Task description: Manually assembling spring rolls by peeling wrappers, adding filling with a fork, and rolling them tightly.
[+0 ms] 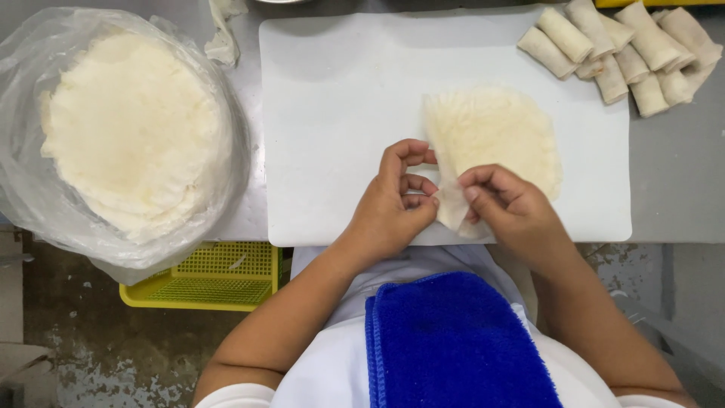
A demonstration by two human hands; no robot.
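Note:
A thin round pale wrapper (498, 136) lies on a white cutting board (340, 113), its near-left edge folded over. My left hand (393, 204) pinches that folded edge with thumb and fingers. My right hand (506, 204) grips the same folded part from the right, fingers curled over it. Both hands meet at the board's near edge. What lies inside the fold is hidden.
A stack of round wrappers (132, 128) sits in a clear plastic bag (30, 204) at left. Several rolled-up spring rolls (627, 49) are piled at the board's far right corner. A yellow basket (211, 276) sits below the counter. A blue towel (453, 340) hangs at my waist.

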